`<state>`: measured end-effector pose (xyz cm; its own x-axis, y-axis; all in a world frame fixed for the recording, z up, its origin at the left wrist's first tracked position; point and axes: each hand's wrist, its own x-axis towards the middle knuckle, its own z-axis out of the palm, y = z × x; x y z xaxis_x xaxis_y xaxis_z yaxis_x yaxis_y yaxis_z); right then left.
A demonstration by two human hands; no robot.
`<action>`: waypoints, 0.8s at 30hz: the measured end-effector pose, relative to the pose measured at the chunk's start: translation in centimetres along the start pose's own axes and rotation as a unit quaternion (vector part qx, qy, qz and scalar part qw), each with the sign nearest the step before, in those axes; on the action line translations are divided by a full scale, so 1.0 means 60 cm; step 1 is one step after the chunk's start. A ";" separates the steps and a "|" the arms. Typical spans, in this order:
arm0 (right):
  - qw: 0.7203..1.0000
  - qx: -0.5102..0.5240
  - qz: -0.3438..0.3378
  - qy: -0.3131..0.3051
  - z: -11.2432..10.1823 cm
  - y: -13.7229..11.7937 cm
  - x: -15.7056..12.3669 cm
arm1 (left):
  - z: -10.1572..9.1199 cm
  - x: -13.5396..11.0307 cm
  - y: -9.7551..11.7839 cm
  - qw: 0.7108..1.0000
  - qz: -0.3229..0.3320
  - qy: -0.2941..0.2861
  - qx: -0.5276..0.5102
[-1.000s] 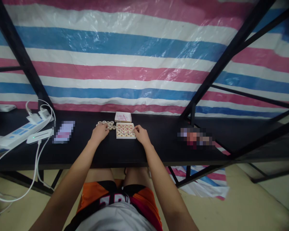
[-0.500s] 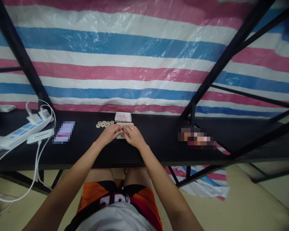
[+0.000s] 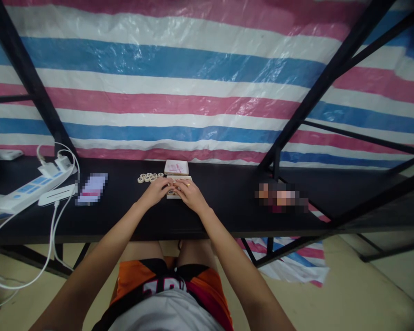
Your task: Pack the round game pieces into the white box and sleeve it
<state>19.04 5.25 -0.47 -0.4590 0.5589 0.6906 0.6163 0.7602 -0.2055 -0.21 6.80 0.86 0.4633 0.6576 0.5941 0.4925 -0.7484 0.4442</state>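
A shallow cream box point(image 3: 189, 178) lies open on the black table, with small round pieces partly visible inside. My left hand point(image 3: 156, 190) reaches over its left side, fingers bent inward and closed around Chinese chess pieces. From the right, my right hand point(image 3: 192, 193), with a ring on one finger, closes on the pieces too, its fingertips meeting those of the left. The fingers hide how many pieces are gripped. Left of the box, several loose Chinese chess pieces point(image 3: 146, 179) lie in rows. Directly behind it sits a white box lid point(image 3: 176, 167) with pink markings.
At the left stand a white power strip point(image 3: 31, 189) with plugs and looping cables, a white charging device point(image 3: 57, 195) and a blurred phone point(image 3: 92, 189). A pixelated object point(image 3: 281, 197) lies at the right. Black metal frame posts point(image 3: 296, 110) rise before a striped sheet point(image 3: 179, 64).
My fingers have shifted slightly over the box, the right hand's a little upward, showing more of the pieces near its front. The loose pieces and lid stay in place.
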 end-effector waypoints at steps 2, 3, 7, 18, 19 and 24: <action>1.000 0.003 0.018 -0.010 0.000 0.001 -0.001 | -0.001 0.000 0.005 1.000 -0.008 -0.011 0.000; 1.000 0.007 0.027 -0.014 0.000 0.001 -0.001 | -0.003 0.001 0.009 1.000 -0.012 -0.016 0.001; 0.998 0.018 0.065 -0.016 -0.003 0.003 -0.001 | -0.009 0.002 0.018 0.998 -0.038 -0.031 0.034; 0.980 0.029 0.197 0.022 -0.015 0.028 -0.008 | -0.016 -0.006 -0.002 0.973 -0.144 -0.070 0.167; 0.979 0.029 0.203 0.017 -0.015 0.028 -0.008 | -0.016 -0.006 -0.001 0.972 -0.145 -0.075 0.168; 0.977 0.023 0.210 -0.020 -0.011 0.026 -0.007 | -0.015 -0.006 0.002 0.971 -0.152 -0.091 0.162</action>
<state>20.61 5.98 -0.62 -0.1969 0.8362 0.5118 0.7270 0.4748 -0.4960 -0.98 6.40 1.29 0.3678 0.8704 0.3272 0.8192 -0.4698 0.3290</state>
